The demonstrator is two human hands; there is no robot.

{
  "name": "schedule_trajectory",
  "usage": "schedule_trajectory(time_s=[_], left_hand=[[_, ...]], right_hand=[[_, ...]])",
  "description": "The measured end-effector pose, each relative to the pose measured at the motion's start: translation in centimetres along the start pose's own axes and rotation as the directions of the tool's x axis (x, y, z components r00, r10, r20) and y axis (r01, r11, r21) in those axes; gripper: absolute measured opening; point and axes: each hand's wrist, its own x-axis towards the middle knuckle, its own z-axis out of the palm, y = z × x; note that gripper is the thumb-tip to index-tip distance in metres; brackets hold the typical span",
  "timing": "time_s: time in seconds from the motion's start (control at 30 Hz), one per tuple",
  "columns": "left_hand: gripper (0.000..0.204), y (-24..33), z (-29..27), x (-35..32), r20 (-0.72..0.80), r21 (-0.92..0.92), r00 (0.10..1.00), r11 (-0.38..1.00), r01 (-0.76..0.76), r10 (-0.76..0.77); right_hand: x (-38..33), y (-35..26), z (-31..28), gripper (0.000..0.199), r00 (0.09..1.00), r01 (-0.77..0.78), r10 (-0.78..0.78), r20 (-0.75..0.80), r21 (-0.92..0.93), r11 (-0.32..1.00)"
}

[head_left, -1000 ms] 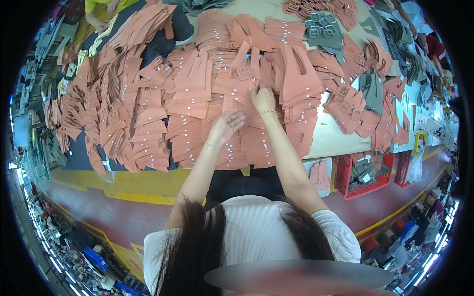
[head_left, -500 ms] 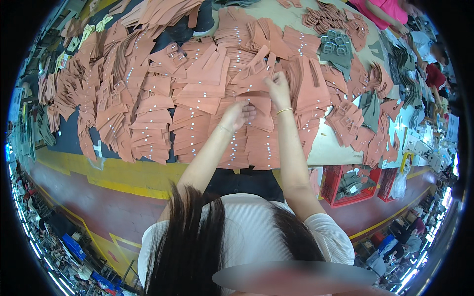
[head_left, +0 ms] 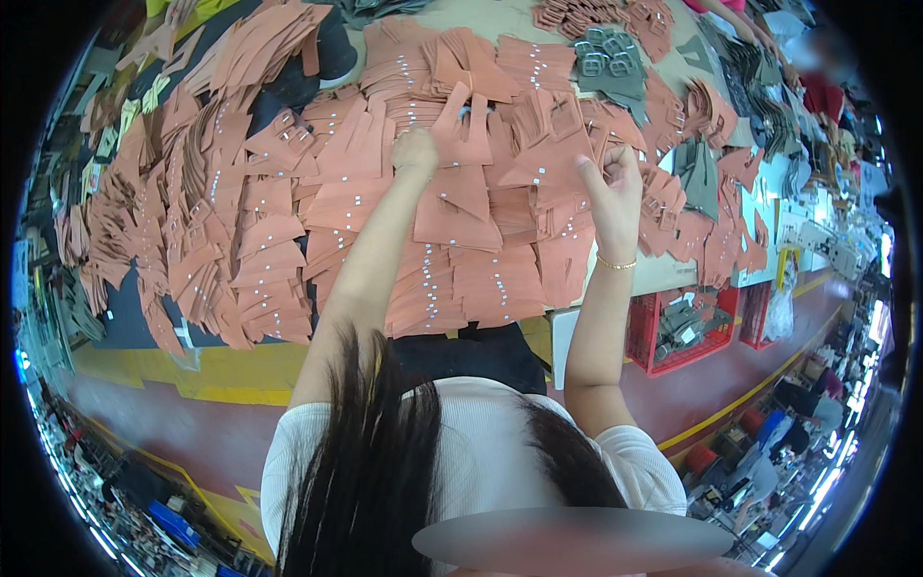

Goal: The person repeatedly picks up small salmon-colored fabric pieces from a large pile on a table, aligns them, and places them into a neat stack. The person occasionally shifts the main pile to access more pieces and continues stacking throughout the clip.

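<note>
Stacks of salmon-coloured cut leather pieces (head_left: 461, 240) with small white tags cover the worktable. My left hand (head_left: 415, 152) reaches far forward and rests knuckles-up on one stack; whether its fingers grip a piece is hidden. Right beside it a notched salmon piece (head_left: 466, 125) stands slightly raised. My right hand (head_left: 615, 188) is held up above the stacks at the right, with its fingers curled, its thumb out and nothing visible in it. A gold bracelet (head_left: 615, 263) circles that wrist.
Grey pieces (head_left: 606, 62) lie in a pile at the table's far side. More salmon and grey pieces spread along the right edge (head_left: 711, 173). Red crates (head_left: 678, 332) stand under the table's right end. Another person's arm (head_left: 735, 19) shows at the top right.
Both hands were close together on the middle stacks. My left hand has since reached farther forward, and my right hand has lifted off the pieces and swung right.
</note>
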Motion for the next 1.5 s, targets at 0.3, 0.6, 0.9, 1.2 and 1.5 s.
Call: schedule_trajectory(time_s=[0.3,0.6,0.9,1.2,1.5], left_hand=[[0.037,0.6,-1.0,-0.3,0.028,-0.027,0.988,0.988,-0.151,0.152],[0.035,-4.7,-2.2,-1.8,0.426,-0.509,0.893,0.855,0.101,0.148],[0.043,-5.7,0.2,-2.5,0.105,-0.062,0.945,0.950,-0.306,0.311],[0.042,-9.0,-6.1,-10.8,0.076,0.027,0.978,0.980,-0.195,0.192],[0.043,-13.2,-7.3,-19.0,0.097,-0.144,0.982,0.978,-0.148,0.163]], right_hand=[[-1.5,1.1,-1.9,0.028,0.999,0.011,-0.012,-0.046,-0.034,0.999],[-2.2,-0.1,-2.2,0.026,1.000,-0.031,0.031,0.003,0.000,1.000],[-1.1,2.3,4.3,0.025,0.964,-0.245,0.189,0.186,0.357,0.902],[-1.8,17.0,13.2,0.033,0.981,-0.068,0.160,0.107,-0.589,0.806],[-2.4,13.2,13.5,0.027,0.989,0.037,0.041,0.140,-0.512,0.858]])
